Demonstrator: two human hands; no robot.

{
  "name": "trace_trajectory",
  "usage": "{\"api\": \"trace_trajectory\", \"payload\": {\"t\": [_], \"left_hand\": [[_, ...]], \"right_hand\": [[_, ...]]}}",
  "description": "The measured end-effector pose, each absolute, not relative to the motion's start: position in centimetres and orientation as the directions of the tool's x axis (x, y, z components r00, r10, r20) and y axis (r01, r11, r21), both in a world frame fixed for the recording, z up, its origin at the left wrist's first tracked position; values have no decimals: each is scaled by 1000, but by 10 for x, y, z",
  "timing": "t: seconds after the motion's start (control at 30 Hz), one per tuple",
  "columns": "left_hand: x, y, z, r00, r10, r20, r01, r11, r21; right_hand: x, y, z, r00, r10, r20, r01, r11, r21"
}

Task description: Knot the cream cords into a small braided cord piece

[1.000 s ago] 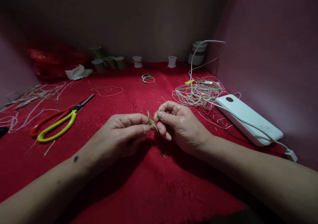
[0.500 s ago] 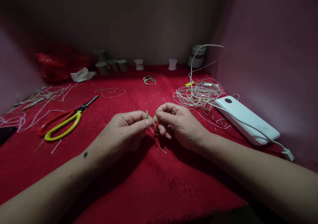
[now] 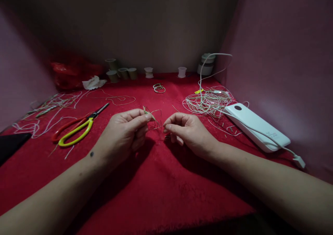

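Observation:
My left hand (image 3: pixel 126 132) is closed in a pinch on a small green knotted cord piece (image 3: pixel 150 116), held just above the red cloth (image 3: pixel 161 190). Thin loose strands of it run right toward my right hand (image 3: pixel 186 131). That hand is also closed, thumb and forefinger pinched on a strand end too fine to see clearly. The two hands sit a short gap apart at the middle of the cloth.
Red and yellow-handled scissors (image 3: pixel 78 128) lie to the left. A tangle of pale cord (image 3: pixel 206 101) and a white power bank (image 3: pixel 256 126) with its cable lie to the right. Small spools (image 3: pixel 122 72) and a cord ring (image 3: pixel 158 87) stand at the back; loose cords (image 3: pixel 49 105) far left.
My hands have drawn apart: the left moved left with the knotted piece, the right stayed pinched on a strand. The view has shifted, so everything sits slightly lower and more to the right.

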State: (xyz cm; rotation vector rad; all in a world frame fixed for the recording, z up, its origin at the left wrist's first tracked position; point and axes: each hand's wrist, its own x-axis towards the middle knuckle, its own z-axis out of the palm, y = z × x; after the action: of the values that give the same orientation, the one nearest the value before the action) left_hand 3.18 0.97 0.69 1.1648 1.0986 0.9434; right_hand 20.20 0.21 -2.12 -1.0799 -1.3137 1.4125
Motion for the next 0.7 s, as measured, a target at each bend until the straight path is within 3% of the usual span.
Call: {"api": "trace_trajectory", "payload": {"t": [0.3,0.4,0.53,0.7], "left_hand": [[30,9,1,251,966,-62,117,33,993],[29,8,2,266,962,-58,155,17,988],[28,10,2,256,966,-43,90,20,996],[25,13,2,283,959,-12,75,-10,997]], "right_hand": [[195,2,-34,-249,953,175,107,206,-973],[196,2,-29,-264,956,131,152,176,-973],[200,-2,-19,-327,944,43,77,72,-994],[206,-4,-14,-432,901,32,95,81,-992]]}}
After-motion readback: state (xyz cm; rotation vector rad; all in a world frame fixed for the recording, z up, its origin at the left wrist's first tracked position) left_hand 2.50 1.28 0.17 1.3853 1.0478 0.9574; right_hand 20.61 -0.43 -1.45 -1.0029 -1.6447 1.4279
